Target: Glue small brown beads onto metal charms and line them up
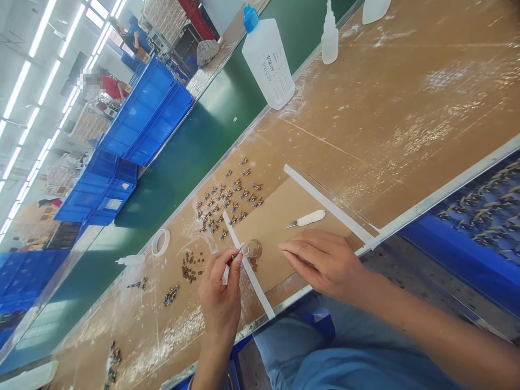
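Observation:
My left hand is closed in a pinch, thumb and fingers pressed on a tiny part I cannot name, held at the edge of a small clear round dish. A white strip lies under that hand. My right hand rests flat on the brown cardboard-covered bench, fingers stretched toward the dish, holding nothing. A cluster of small blue-and-gold figurines stands just beyond the dish. A white-handled knife lies above my right hand.
A longer white strip lies right of the knife. Small dark parts, a tape roll and a dropper bottle lie left. Two glue bottles stand far off. Blue crates lie beyond a green belt. A person works at far left.

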`<action>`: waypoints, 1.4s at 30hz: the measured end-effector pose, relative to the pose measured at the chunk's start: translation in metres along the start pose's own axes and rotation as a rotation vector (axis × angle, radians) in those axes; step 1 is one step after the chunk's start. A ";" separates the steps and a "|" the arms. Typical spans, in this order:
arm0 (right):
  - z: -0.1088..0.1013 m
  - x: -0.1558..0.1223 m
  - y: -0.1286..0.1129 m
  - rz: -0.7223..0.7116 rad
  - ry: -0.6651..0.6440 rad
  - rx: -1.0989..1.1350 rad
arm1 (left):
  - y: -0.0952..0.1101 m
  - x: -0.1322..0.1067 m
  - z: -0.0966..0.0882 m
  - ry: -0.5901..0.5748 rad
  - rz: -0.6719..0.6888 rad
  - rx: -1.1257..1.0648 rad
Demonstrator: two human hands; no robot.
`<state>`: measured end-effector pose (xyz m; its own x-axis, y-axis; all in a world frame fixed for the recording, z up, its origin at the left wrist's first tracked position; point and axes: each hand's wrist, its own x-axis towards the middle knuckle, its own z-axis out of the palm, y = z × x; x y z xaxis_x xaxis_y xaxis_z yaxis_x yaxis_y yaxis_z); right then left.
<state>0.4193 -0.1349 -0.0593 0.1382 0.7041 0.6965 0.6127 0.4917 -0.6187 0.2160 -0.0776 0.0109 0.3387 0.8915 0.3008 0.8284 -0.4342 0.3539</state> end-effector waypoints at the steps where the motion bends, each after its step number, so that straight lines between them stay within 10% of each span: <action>1: 0.000 0.000 0.000 0.004 -0.002 0.001 | 0.000 0.000 0.000 -0.005 0.014 0.021; 13: -0.001 -0.001 -0.002 0.010 0.000 0.009 | 0.005 0.002 -0.002 0.014 0.028 0.042; 22: -0.005 -0.001 -0.002 -0.003 0.010 0.020 | -0.035 -0.057 -0.030 0.253 -0.495 -0.151; 30: -0.002 -0.002 -0.001 -0.079 0.007 -0.051 | -0.062 -0.100 -0.015 0.273 -0.764 -0.260; 42: -0.004 -0.002 -0.002 -0.062 -0.021 -0.081 | -0.064 -0.104 -0.009 0.243 -0.740 -0.231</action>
<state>0.4211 -0.1394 -0.0582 0.0827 0.6846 0.7242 0.6805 0.4921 -0.5430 0.1237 -0.1438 -0.0354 -0.3893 0.9166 0.0915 0.6774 0.2176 0.7027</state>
